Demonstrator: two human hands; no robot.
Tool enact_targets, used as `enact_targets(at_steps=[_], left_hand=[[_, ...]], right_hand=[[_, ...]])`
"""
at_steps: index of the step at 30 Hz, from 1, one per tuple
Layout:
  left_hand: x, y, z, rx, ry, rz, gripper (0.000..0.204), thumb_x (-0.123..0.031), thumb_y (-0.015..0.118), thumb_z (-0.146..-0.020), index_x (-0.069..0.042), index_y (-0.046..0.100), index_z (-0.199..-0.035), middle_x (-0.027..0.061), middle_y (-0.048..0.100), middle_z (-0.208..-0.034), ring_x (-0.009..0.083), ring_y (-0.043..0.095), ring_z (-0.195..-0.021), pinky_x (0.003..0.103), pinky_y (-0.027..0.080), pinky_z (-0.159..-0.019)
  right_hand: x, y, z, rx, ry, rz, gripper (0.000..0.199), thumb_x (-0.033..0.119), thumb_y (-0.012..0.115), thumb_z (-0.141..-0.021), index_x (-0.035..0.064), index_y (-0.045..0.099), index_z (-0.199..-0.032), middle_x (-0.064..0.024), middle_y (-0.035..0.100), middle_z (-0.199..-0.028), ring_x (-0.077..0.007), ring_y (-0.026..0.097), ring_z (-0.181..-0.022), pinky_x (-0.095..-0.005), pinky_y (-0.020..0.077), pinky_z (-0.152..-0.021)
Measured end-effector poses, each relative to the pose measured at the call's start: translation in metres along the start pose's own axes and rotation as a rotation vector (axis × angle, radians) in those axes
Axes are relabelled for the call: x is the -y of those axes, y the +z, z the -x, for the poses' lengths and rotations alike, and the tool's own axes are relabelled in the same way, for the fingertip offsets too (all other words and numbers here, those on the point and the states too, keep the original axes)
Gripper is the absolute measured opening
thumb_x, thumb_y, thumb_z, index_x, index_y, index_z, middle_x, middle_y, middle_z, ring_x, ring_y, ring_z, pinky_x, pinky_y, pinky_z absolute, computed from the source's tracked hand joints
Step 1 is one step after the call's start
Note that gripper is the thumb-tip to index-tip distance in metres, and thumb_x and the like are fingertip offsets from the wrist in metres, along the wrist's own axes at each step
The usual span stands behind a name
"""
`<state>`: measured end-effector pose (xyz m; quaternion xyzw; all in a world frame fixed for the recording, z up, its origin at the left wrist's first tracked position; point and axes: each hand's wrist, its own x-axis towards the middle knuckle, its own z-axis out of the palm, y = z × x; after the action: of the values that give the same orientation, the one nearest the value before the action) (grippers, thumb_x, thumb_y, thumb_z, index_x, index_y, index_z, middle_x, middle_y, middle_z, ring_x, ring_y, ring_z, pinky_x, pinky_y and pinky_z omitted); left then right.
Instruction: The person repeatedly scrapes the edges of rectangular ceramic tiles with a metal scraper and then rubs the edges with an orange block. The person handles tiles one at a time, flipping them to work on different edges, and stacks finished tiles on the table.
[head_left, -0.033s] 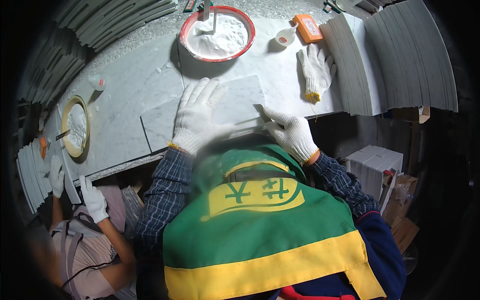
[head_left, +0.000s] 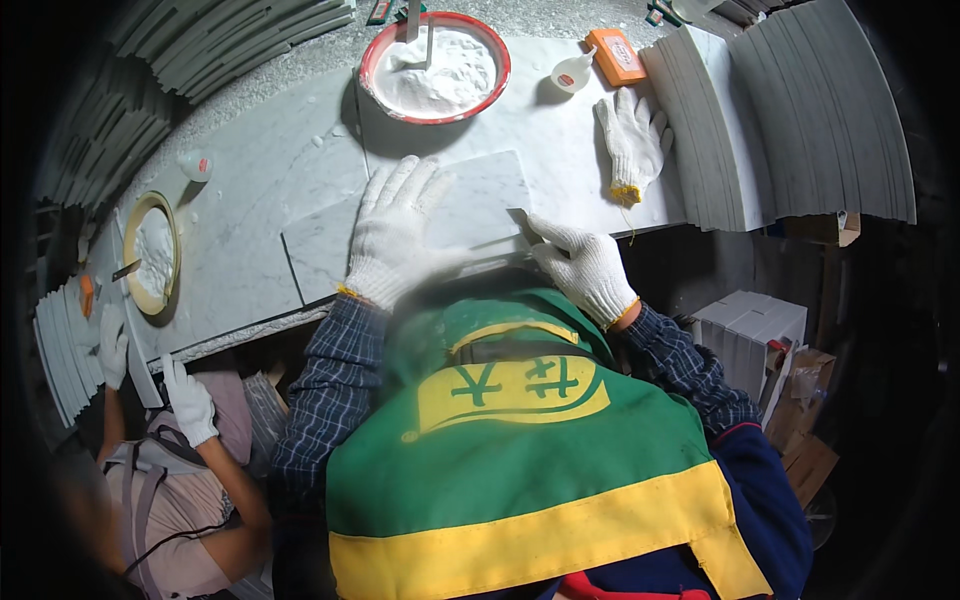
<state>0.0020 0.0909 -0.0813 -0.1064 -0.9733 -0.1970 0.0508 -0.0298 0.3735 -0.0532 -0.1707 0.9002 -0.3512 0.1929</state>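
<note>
My left hand (head_left: 398,232), in a white knitted glove, lies spread and flat on a grey-veined white marble tile (head_left: 490,185). The tile rests on the pale worktop by its near edge. At the tile's near right corner, my right hand (head_left: 585,265), gloved too, is closed with thumb and fingers around a small flat scraper blade (head_left: 518,218). Only the blade's dark tip shows beside the thumb; my fingers cover the rest. Beyond the tile stands a red-rimmed bowl (head_left: 435,75) of white paste or powder, with flat metal tools standing in it.
An empty white glove (head_left: 636,145), an orange box (head_left: 617,57) and a squeeze bottle (head_left: 573,73) lie right of the bowl. Stacked tiles (head_left: 820,120) border the right side. At left, a co-worker's gloved hand (head_left: 190,400) is near a cream bowl (head_left: 150,252). White boxes (head_left: 750,325) stand below right.
The co-worker's gloved hands at the left have shifted slightly. My own hands and the tile look unchanged.
</note>
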Motion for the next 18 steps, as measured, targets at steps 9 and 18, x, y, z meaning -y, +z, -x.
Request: enact_targets(at_steps=[9,18], left_hand=[[0.0005,0.0001,0.0005,-0.031,0.024,0.008,0.098,-0.052,0.094,-0.064,-0.008,0.06,-0.145,0.0164,0.056,-0.152,0.0363,0.048,-0.145,0.051,0.035,-0.124],[-0.0001,0.0004,0.0007,-0.018,0.012,0.014,0.099,-0.05,0.095,-0.064,-0.01,0.059,-0.147,0.0154,0.056,-0.153,0.0353,0.047,-0.147,0.051,0.033,-0.125]], right_hand=[[-0.0006,0.0072,-0.0009,-0.021,0.1,-0.039,0.046,0.014,0.075,-0.092,0.0087,0.071,-0.137,-0.0206,0.079,-0.109,-0.0182,0.078,-0.091,-0.032,0.0599,-0.083],[0.0019,0.0095,-0.0006,0.008,0.097,-0.054,0.049,0.017,0.078,-0.091,0.0088,0.069,-0.139,-0.0198,0.079,-0.106,-0.0165,0.078,-0.091,-0.0324,0.0603,-0.085]])
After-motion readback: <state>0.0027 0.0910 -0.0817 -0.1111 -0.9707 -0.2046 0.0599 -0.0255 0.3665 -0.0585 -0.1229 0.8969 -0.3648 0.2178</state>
